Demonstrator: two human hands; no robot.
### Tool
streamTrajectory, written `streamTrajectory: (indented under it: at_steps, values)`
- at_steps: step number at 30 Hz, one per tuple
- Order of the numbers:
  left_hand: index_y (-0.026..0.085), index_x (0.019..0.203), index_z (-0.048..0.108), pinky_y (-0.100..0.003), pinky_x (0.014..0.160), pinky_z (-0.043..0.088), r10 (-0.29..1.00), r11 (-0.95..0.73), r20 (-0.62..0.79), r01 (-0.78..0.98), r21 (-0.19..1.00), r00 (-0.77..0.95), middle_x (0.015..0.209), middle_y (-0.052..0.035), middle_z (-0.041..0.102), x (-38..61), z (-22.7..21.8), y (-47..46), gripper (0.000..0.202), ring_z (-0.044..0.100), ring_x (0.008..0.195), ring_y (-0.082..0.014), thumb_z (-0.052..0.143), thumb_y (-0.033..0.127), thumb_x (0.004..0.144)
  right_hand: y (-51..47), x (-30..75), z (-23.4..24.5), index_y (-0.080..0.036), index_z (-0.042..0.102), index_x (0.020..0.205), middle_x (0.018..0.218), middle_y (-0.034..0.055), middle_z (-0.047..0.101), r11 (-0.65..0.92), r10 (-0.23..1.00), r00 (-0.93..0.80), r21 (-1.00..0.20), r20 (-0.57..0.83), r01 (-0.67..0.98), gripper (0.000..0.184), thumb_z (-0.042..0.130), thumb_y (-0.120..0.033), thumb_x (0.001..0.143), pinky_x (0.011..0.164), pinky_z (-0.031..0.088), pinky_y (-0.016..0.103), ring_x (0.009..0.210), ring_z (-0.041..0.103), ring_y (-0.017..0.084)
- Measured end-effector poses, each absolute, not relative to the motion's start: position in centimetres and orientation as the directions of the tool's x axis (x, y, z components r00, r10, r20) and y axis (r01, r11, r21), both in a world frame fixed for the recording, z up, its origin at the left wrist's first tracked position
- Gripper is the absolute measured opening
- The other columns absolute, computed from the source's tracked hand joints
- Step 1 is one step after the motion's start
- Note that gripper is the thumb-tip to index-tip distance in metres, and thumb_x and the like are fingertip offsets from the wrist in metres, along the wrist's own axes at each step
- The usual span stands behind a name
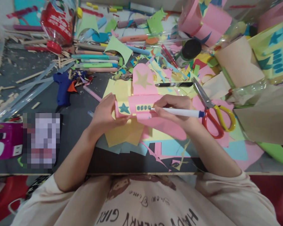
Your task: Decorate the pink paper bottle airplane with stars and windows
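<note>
My left hand (pixel 106 110) grips the left end of a pink paper craft (pixel 141 101), rolled like a tube with wing-like flaps above and below. A yellow patch with a blue-green star (pixel 124 108) sits near that end, and a strip of several dark green dots (pixel 143 108) lies to its right. In my right hand (pixel 174 108) is a white marker (pixel 182 112) with a blue end, its tip side at the dotted strip. Whether the tip touches the paper is hidden by my fingers. Yellow paper sheets (pixel 122 131) lie beneath the craft.
Scissors (pixel 209 108) with red and yellow handles lie right of my right hand. A black pen (pixel 174 84) rests behind the craft. At left are a blue glue gun (pixel 62 89) and a phone (pixel 42 139). Markers, paper scraps and a red-labelled bottle (pixel 58 23) crowd the back.
</note>
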State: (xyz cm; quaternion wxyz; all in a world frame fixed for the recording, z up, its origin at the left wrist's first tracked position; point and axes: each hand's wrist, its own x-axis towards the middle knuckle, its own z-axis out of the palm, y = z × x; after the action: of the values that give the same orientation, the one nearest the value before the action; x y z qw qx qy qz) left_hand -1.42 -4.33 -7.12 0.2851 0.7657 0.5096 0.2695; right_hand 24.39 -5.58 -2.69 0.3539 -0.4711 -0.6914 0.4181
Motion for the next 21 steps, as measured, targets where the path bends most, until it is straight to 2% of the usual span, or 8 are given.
streamTrajectory:
  at_steps: [5, 11, 14, 16, 19, 21]
  values:
    - [0.022, 0.102, 0.059, -0.041, 0.087, 0.054, 0.92, -0.353, 0.136, 0.624, 0.697, 0.368, 0.101, -0.0048, 0.067, -1.6, -7.1, -4.3, 0.04, 0.065, 0.097, -0.0274, 0.067, 0.053, 0.078, -5.8, 24.0, -2.2, -0.02, 0.062, 0.067, 0.06, -0.0017, 0.066, 0.248, 0.942, -0.304, -0.909, 0.145, 0.335, 0.018, 0.063, -0.024, 0.084, 0.048, 0.039, 0.024, 0.052, 0.056, 0.011]
    - [0.022, 0.095, 0.057, -0.042, 0.085, 0.055, 0.951, -0.264, 0.06, 0.694, 0.67, 0.304, 0.098, -0.0061, 0.067, -1.3, -7.1, -4.5, 0.038, 0.066, 0.096, -0.0303, 0.073, 0.044, 0.069, -5.7, 24.4, -2.5, -0.02, 0.065, 0.07, 0.063, -0.0011, 0.068, 0.361, 0.909, -0.342, -0.858, 0.237, 0.365, 0.02, 0.064, -0.024, 0.09, 0.048, 0.041, 0.024, 0.052, 0.056, 0.01]
    - [0.021, 0.097, 0.057, -0.044, 0.086, 0.055, 0.963, -0.226, 0.043, 0.712, 0.665, 0.266, 0.099, -0.007, 0.066, -1.2, -6.9, -4.5, 0.04, 0.067, 0.099, -0.0324, 0.075, 0.043, 0.068, -5.6, 24.3, -3.1, -0.02, 0.073, 0.088, 0.081, 0.0032, 0.077, 0.509, 0.844, -0.396, -0.773, 0.362, 0.379, 0.021, 0.059, -0.032, 0.098, 0.061, 0.051, 0.027, 0.069, 0.069, 0.014]
    - [0.021, 0.099, 0.057, -0.045, 0.087, 0.056, 0.965, -0.227, 0.057, 0.701, 0.676, 0.257, 0.098, -0.0066, 0.066, -1.1, -6.9, -4.4, 0.042, 0.067, 0.098, -0.0319, 0.075, 0.045, 0.07, -5.6, 24.0, -3.8, -0.022, 0.075, 0.099, 0.089, 0.0043, 0.077, 0.603, 0.791, -0.411, -0.69, 0.453, 0.4, 0.025, 0.056, -0.037, 0.102, 0.07, 0.054, 0.028, 0.081, 0.072, 0.016]
    - [0.023, 0.106, 0.059, -0.045, 0.088, 0.056, 0.954, -0.268, 0.111, 0.631, 0.728, 0.278, 0.1, -0.0054, 0.068, -1.1, -7.0, -4.4, 0.042, 0.067, 0.097, -0.0299, 0.068, 0.055, 0.08, -5.6, 23.4, -4.9, -0.023, 0.076, 0.101, 0.086, 0.0036, 0.072, 0.668, 0.742, -0.409, -0.547, 0.531, 0.504, 0.024, 0.055, -0.036, 0.103, 0.065, 0.05, 0.027, 0.076, 0.068, 0.015]
    - [0.025, 0.117, 0.058, -0.045, 0.092, 0.056, 0.942, -0.304, 0.155, 0.558, 0.772, 0.299, 0.11, -0.0061, 0.069, -1.1, -7.2, -4.6, 0.051, 0.068, 0.104, -0.0301, 0.059, 0.066, 0.087, -5.8, 23.2, -5.4, -0.023, 0.075, 0.103, 0.086, 0.0034, 0.069, 0.673, 0.731, -0.415, -0.473, 0.541, 0.569, 0.024, 0.053, -0.032, 0.103, 0.062, 0.046, 0.026, 0.073, 0.064, 0.014]
